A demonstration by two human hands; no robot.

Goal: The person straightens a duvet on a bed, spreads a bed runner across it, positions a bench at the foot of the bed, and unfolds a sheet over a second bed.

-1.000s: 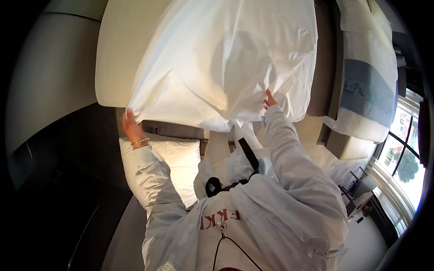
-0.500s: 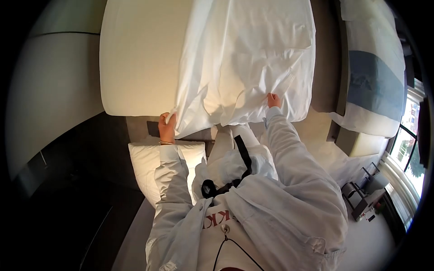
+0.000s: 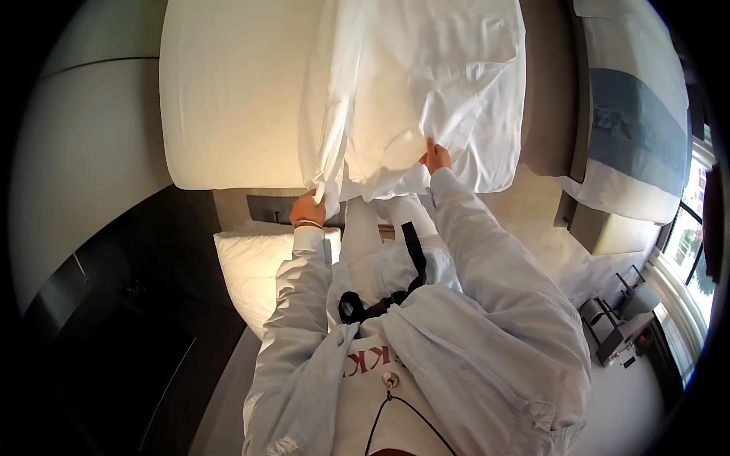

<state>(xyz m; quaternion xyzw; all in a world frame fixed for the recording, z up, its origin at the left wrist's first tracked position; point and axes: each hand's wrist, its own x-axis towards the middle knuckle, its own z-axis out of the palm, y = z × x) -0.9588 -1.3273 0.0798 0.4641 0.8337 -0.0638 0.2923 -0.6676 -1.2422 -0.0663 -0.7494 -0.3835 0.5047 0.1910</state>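
A white sheet [image 3: 403, 91] lies in folds over the right part of the mattress [image 3: 236, 99], whose left part is uncovered by it. My left hand [image 3: 307, 208] is closed on the sheet's edge at the near side of the bed, just beyond the pillow. Further right and a little higher, my right hand [image 3: 436, 155] pinches the sheet, and creases fan out from its fingers. Between my hands the sheet hangs loosely in front of my legs.
Below my left hand lies a white pillow [image 3: 255, 270]. At the right stands another bed [image 3: 631, 45] with a blue-grey runner [image 3: 635, 121]. A window [image 3: 688, 228] is at the far right, with a small shelf of items [image 3: 620, 327] nearby. Dark furniture [image 3: 114, 342] fills the lower left.
My left hand has moved right with the sheet's edge, gathering it into a narrow fold. My right hand has shifted left and slightly up. The hands are closer together.
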